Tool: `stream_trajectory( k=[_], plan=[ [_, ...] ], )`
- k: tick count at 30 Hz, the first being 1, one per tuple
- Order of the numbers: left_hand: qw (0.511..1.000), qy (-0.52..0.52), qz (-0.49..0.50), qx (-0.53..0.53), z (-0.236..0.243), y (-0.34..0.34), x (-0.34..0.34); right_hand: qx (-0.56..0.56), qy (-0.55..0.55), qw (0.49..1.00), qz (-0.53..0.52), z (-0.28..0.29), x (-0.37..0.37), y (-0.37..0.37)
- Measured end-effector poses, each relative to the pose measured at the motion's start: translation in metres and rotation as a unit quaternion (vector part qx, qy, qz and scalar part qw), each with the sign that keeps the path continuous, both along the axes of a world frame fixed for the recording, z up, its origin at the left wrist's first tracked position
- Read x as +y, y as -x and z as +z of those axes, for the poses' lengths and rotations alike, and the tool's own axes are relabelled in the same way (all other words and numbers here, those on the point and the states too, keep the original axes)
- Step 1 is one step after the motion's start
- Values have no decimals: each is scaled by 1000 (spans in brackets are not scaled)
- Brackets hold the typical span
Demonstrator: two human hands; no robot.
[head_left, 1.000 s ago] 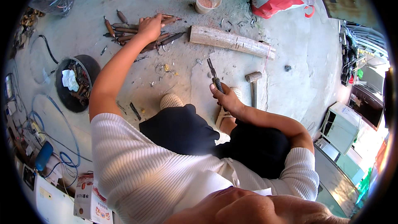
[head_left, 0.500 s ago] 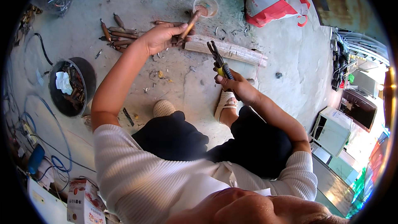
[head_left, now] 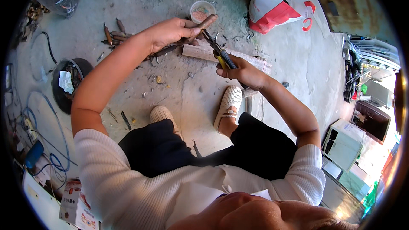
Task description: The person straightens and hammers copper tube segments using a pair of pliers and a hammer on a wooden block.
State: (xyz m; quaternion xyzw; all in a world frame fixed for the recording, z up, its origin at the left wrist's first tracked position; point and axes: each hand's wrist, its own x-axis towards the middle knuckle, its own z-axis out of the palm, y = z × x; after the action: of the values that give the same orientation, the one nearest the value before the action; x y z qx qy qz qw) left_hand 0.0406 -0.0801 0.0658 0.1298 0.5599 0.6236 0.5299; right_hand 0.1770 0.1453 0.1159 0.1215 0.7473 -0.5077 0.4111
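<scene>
My left hand (head_left: 172, 34) is closed round a brown, copper-coloured tube (head_left: 207, 21), which slants up to the right above the floor. In my right hand (head_left: 245, 73) is a pair of pliers (head_left: 226, 58) with yellow and black handles. The plier jaws meet the tube's side near my left fingertips; whether they grip it I cannot tell. Below the two hands lies a wooden beam (head_left: 200, 53). Just beyond the tube stands a small clear tub (head_left: 203, 5) with pinkish grains in it. More brown tubes (head_left: 119, 35) lie in a pile left of my left hand, partly hidden by my forearm.
A black bucket (head_left: 64, 98) with scrap pieces and white paper stands at the left, near blue cables (head_left: 59, 162). A red and white bag (head_left: 277, 10) stands far right. Small metal scraps (head_left: 159, 81) litter the concrete floor around my shoes (head_left: 228, 104).
My right hand has brought the pliers up and left, so their jaws now meet the tube. The tube has shifted slightly right and tilted flatter in my left hand.
</scene>
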Motion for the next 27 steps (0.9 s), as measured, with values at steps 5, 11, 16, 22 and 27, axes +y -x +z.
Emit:
stream_trajectory(
  k=[5, 11, 16, 22, 27],
  plan=[
    [986, 113, -33, 122, 20, 15, 16, 50, 15, 999, 14, -6, 19, 11],
    [974, 140, -42, 172, 26, 16, 30, 37, 29, 999, -7, -12, 32, 14],
    [983, 100, 13, 154, 6, 5, 36, 27, 12, 1000, 7, -13, 40, 16],
    [987, 107, 39, 114, -6, -12, 37, 6, 10, 999, 41, -28, 48, 14],
    [986, 125, 37, 103, -13, -15, 31, 10, 28, 997, 65, -32, 47, 20]
  ],
)
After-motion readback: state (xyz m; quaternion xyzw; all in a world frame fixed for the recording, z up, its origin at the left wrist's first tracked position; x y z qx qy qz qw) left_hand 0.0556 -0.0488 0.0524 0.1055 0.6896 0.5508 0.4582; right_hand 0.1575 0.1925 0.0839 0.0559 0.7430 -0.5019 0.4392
